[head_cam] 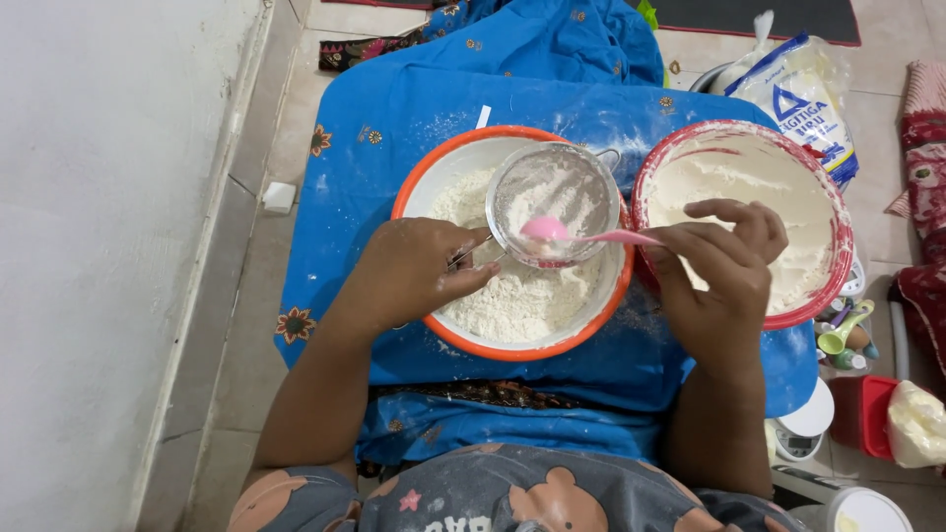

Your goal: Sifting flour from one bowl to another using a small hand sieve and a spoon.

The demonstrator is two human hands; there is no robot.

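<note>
My left hand (414,271) grips the wire handle of a round metal sieve (552,192), holding it over an orange-rimmed bowl (419,187) full of sifted flour (522,300). My right hand (719,281) holds a pink spoon (581,233) whose bowl rests inside the sieve on a thin dusting of flour. To the right stands a red-rimmed bowl (838,222) coated with flour, partly behind my right hand. Both bowls sit on a blue floured cloth (394,118).
A bag of flour (803,99) lies at the upper right. Small measuring spoons (843,335), a kitchen scale (798,433), a red tub (862,414) and a plastic bag (916,424) crowd the right edge. A grey wall (99,246) runs along the left beside tiled floor.
</note>
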